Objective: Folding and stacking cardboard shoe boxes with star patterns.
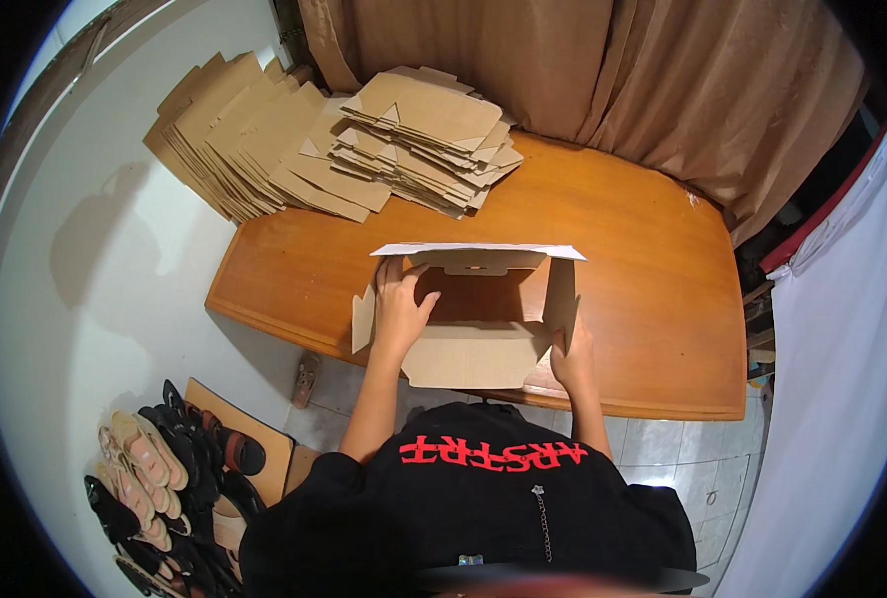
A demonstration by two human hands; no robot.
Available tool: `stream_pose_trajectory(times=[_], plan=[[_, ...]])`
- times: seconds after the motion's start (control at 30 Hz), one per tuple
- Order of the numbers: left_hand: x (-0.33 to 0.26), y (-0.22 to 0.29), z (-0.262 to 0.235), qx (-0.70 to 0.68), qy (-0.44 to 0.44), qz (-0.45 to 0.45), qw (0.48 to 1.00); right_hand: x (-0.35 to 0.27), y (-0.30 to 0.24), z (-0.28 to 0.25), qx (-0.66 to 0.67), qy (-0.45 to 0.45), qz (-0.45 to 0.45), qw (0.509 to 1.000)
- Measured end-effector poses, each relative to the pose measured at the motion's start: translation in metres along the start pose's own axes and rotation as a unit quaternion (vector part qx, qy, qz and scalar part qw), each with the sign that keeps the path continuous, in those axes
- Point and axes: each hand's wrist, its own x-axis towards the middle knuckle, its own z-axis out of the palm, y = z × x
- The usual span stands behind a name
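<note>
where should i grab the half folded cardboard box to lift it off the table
Probably by its two short side walls, one hand from each side. The box stands open-topped, lid flap up at the far edge, and the near wall looks loose, so the sides look firmest.

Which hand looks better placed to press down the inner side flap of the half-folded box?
Probably the left hand: it already reaches inside the cardboard box at its left wall. The right hand steadies the outside right corner.

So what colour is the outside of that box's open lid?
White, on the raised lid of the brown cardboard box; the head view shows it.
</note>
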Motion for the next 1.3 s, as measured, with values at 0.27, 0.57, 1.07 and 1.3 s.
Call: stream_pose_trajectory(times=[0.27,0.57,1.07,1.3], plan=[[0.014,-0.015,-0.04,-0.129,-0.041,0.026,0.99,-0.021,-0.055,-0.019,-0.059,-0.048,0.054,0.996],[0.023,-0.033,-0.046,-0.211,-0.091,0.098,0.968,-0.032,-0.078,-0.015,-0.117,-0.128,0.173,0.97],[-0.022,-0.049,-0.048,0.008,-0.225,0.026,0.974,-0.044,0.016,0.057,-0.035,0.022,0.226,0.973],[-0.025,-0.086,-0.021,0.177,-0.304,-0.035,0.936,-0.043,0.012,0.052,0.266,0.133,0.331,0.896]])
